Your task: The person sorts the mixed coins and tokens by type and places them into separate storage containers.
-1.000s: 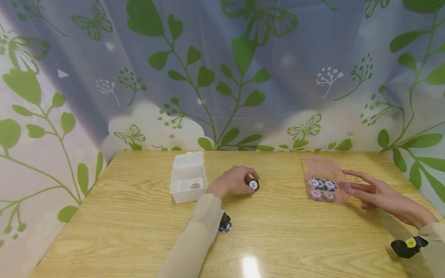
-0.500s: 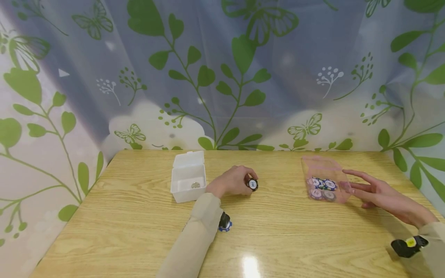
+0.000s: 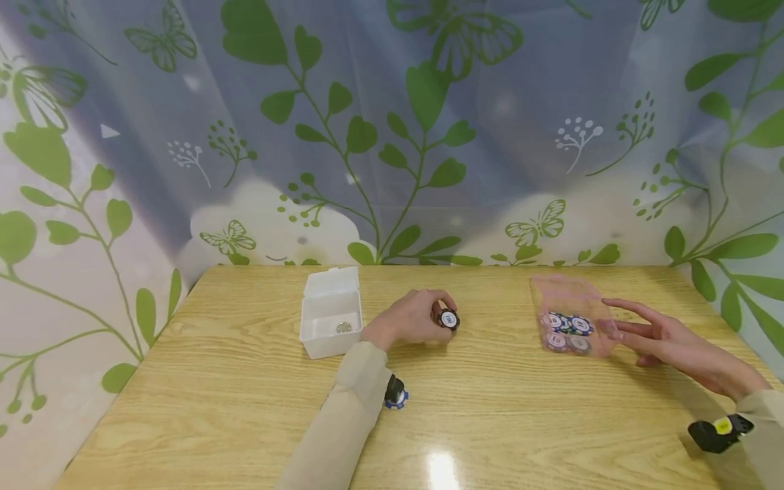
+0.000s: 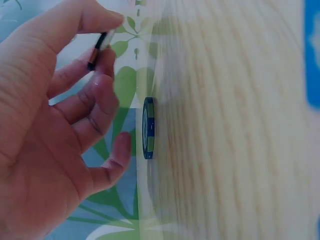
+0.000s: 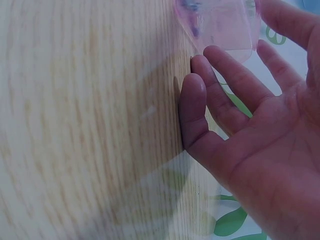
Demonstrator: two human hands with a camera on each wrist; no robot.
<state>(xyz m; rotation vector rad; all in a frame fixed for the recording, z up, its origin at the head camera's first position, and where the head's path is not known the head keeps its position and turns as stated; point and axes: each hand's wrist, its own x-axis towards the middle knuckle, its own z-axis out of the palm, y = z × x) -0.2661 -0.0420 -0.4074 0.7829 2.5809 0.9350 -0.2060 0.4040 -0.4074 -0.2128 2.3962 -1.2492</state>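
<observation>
My left hand [image 3: 413, 320] pinches a black poker chip [image 3: 449, 320] marked 100 between thumb and fingers. The left wrist view shows that chip [image 4: 98, 51] nearly edge-on, raised off the table. Below the fingers there, another poker chip [image 4: 148, 128] with a dark blue and pale edge lies flat on the wood. My right hand [image 3: 680, 350] rests its fingers against the right side of a see-through pink box [image 3: 603, 350], its lid up. Several poker chips [image 3: 569, 324] lie in the box. Loosely bent fingers [image 5: 192, 95] show beside the box in the right wrist view.
An open white box [image 3: 331, 344] with a small shiny piece [image 3: 344, 327] inside stands left of my left hand. A blue and white poker chip [image 3: 398, 403] lies partly hidden by the left wrist camera. The wooden table [image 3: 502, 422] ends at a patterned curtain [image 3: 392, 170].
The black chip and the left fingertips have shifted slightly up and to the right. The right hand and the pink box stay where they were.
</observation>
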